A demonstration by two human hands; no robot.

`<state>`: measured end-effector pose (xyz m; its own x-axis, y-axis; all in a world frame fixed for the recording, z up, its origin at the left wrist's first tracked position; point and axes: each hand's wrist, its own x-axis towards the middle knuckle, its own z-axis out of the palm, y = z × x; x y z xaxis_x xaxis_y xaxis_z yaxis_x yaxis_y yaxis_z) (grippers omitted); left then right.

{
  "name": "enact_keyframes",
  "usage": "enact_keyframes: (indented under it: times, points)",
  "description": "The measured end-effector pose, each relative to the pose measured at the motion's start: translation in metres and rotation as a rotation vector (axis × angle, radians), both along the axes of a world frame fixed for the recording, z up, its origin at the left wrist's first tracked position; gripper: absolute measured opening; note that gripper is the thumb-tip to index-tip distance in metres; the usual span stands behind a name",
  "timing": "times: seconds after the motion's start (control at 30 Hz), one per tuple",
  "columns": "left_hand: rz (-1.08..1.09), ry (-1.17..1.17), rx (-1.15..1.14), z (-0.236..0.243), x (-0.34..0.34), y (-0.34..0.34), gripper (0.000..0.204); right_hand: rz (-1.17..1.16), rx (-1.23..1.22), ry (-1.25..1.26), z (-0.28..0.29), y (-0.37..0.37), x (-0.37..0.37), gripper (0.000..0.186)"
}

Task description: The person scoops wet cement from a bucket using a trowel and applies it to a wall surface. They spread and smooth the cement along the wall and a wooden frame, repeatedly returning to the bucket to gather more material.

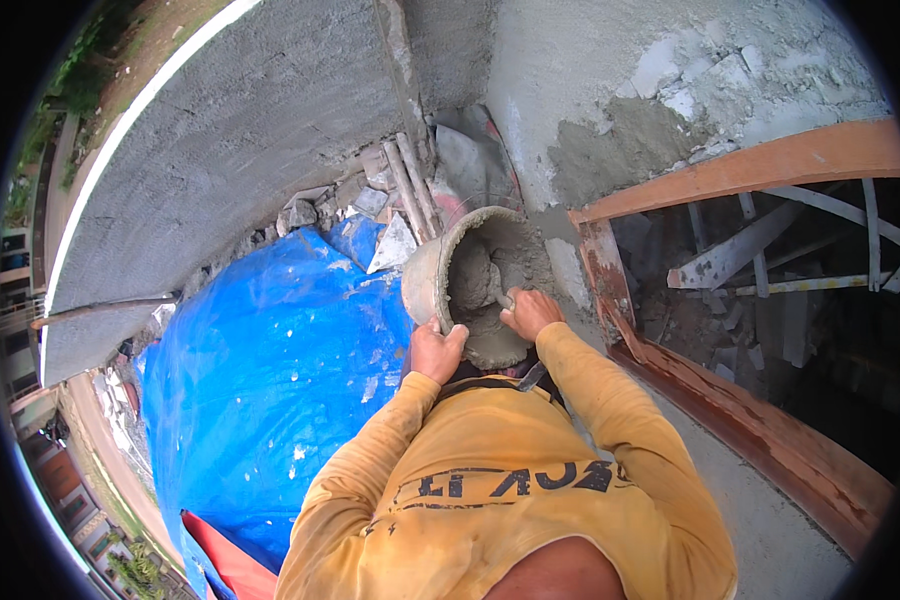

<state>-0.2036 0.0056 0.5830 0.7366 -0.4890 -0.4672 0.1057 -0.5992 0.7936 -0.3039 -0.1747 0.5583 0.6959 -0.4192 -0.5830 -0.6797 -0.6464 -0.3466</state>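
Note:
A mortar-caked bucket (pixel 425 282) is tilted in front of my waist, its mouth turned toward me. Wet grey mortar (pixel 518 258) coats its inner wall. My left hand (pixel 438 350) is closed on the near left part of the rim, thumb on top. At the mouth's right side, my right hand (pixel 533 314) is wrapped round the handle of a trowel (pixel 494 284). The trowel's blade lies inside the bucket against the mortar and is smeared with it, so its outline is partly hidden.
A blue tarp (pixel 280 370) covers the left side. Rubble (pixel 305 210) and wooden sticks (pixel 410 185) lie beyond the bucket. A rough plastered wall (pixel 240 120) rises at far left. On the right, a brown wooden frame (pixel 750 170) borders a dark opening with debris (pixel 740 330).

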Motion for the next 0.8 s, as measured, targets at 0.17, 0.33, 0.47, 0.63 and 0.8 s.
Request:
enact_keyframes:
  times: [0.17,0.33,0.47,0.63,0.8]
  points:
    - [0.042,-0.016,0.019,0.000,0.008,0.008,0.033,-0.058,0.102,-0.072,0.015,-0.003,-0.040,0.036]
    - [0.095,-0.018,-0.005,-0.018,0.013,0.009,0.033,-0.099,0.028,-0.176,0.037,-0.019,-0.038,0.032]
    - [0.215,0.161,-0.071,-0.039,0.023,0.014,0.032,-0.028,-0.026,-0.365,0.086,-0.039,-0.013,0.032]
    - [0.293,0.188,-0.134,-0.033,0.029,0.022,0.027,0.012,0.384,-0.444,0.124,-0.052,0.051,0.035]
    - [0.260,0.182,-0.052,-0.016,0.042,0.019,0.022,-0.573,1.019,-0.337,0.068,-0.130,0.063,0.027]
